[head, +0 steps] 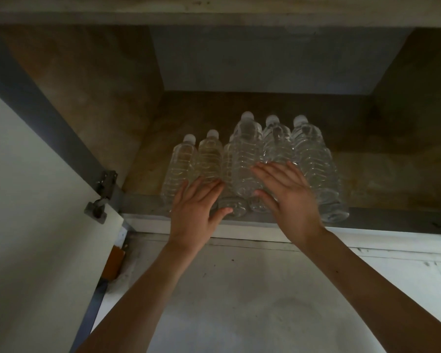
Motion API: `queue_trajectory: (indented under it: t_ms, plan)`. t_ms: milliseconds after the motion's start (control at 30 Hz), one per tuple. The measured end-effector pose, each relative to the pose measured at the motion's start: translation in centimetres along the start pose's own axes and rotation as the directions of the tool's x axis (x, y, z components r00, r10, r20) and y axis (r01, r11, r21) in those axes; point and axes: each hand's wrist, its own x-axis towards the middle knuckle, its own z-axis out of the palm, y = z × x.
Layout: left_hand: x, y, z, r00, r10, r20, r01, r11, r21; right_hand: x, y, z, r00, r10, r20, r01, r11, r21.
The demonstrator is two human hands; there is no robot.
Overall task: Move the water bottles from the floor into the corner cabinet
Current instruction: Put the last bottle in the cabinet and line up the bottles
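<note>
Left hand (196, 207): fingers straight and spread, gripping nothing, palm down on the bottles under it. Right hand (288, 197): same, flat and unclenched, laid over the bottles just past the left hand's thumb side. Both hands are at the near ends of the pack, equally close, with neither closed round anything.

Water bottles (247, 154): clear, white caps, at least five. They look to be lying on their sides, packed side by side and touching, with one riding on top between the hands. Long axes run straight away from the fingertips, caps at the far end, bases at the wrists' side on the front lip. Judgement: next move is a push forward along that axis, deeper in.

Bottles are already inside the corner cabinet (392, 174), on its bottom board; bare board lies beyond the right hand.

No labels, brands or writing readable.

Outward of the left hand: hinge (105, 184) and open door (23, 200). Below the forearms: pale floor (265, 301).
</note>
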Motion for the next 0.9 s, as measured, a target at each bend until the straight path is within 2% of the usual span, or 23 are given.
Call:
queue_trajectory:
  t_ms: [367, 633, 733, 800, 900]
  plan:
    - [0.2, 0.4, 0.3, 0.999, -0.035, -0.034, 0.035, 0.999, 0.011, 0.1, -0.4, 0.3, 0.992, 0.038, -0.119, -0.032, 0.998, 0.055]
    - [0.3, 0.5, 0.0, 0.999, -0.045, -0.006, 0.045, 0.999, 0.007, 0.0, -0.3, 0.3, 0.992, 0.034, -0.119, -0.025, 0.997, 0.073]
    - [0.4, 0.0, -0.9, 0.999, -0.021, 0.03, 0.024, 0.995, -0.101, 0.1, -0.4, 0.2, 0.997, 0.043, -0.068, -0.039, 0.997, 0.064]
    - [0.2, -0.8, -2.2, 0.999, -0.046, -0.005, 0.045, 0.978, -0.203, 0.2, -0.7, -0.2, 0.997, 0.062, -0.042, -0.059, 0.995, 0.074]
    - [-0.1, -3.1, -3.8, 0.972, -0.236, -0.018, 0.211, 0.901, -0.379, 0.7, -2.0, -0.8, 0.999, 0.036, -0.032, -0.032, 0.994, 0.1]
